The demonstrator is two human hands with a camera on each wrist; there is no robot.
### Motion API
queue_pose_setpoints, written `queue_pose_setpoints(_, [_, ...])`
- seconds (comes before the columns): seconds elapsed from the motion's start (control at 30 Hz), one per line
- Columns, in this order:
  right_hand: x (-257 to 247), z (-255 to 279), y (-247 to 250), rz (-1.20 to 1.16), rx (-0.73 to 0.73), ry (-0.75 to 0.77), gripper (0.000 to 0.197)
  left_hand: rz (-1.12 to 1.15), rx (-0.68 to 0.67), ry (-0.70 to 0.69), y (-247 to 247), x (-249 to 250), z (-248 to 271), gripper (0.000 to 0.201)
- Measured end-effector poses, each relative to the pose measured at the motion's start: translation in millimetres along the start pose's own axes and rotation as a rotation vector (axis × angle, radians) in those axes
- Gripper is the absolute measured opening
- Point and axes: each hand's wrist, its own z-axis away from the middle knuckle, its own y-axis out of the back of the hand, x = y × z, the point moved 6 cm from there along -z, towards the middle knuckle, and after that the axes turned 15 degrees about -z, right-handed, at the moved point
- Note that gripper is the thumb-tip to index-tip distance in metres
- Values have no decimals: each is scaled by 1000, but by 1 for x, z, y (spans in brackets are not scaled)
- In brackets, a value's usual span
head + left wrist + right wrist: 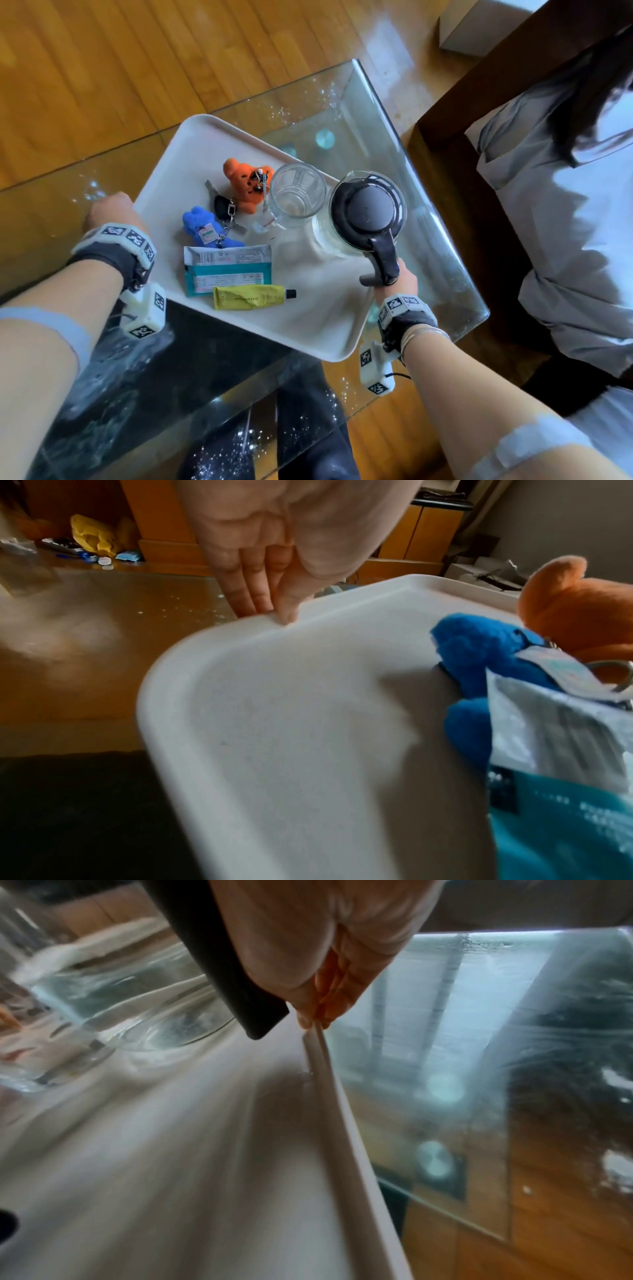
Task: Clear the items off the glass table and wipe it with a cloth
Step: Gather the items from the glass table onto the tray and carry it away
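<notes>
Fingers pinch tray rims.

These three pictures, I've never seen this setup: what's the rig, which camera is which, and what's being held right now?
No machine: a person wearing cameras. The wide picture looks down from the head; the others look along each wrist. The left hand and right hand each grip an edge of the white tray over the glass table. On the tray: a glass kettle, an empty glass, orange and blue plush keychains, a packet and a yellow tube.
</notes>
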Motion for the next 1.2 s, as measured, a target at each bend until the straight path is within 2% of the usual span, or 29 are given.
queue_pose_setpoints(0.13, [-12,-11,8,-28,-5,-3,30,-51,-26,-1,-10,-4,19,10])
queue_pose_setpoints(0.23, [-29,-23,15,68,-6,40,36,-24,-65,10,-19,-8,29,10])
queue_pose_setpoints(0.47, [-66,-48,36,155,9,97,31,60,-89,50,-37,-2,60,18])
queue_pose_setpoints(0.63, [-81,-62,41,274,-26,186,24,66,-136,57,-42,8,75,6])
queue_pose_setpoints(0.77, [-84,-67,44,285,-52,196,21,52,-141,72,-40,11,79,1])
queue_pose_setpoints(0.93, [-82,-61,46,347,-80,171,19,68,-157,94,-46,11,81,12])
queue_pose_setpoints(1.1, [-76,-36,55,378,-32,100,30,205,-133,100,-37,8,93,26])
queue_pose_setpoints(1.2, [-77,-7,48,354,-79,74,36,247,-123,64,-24,0,105,28])
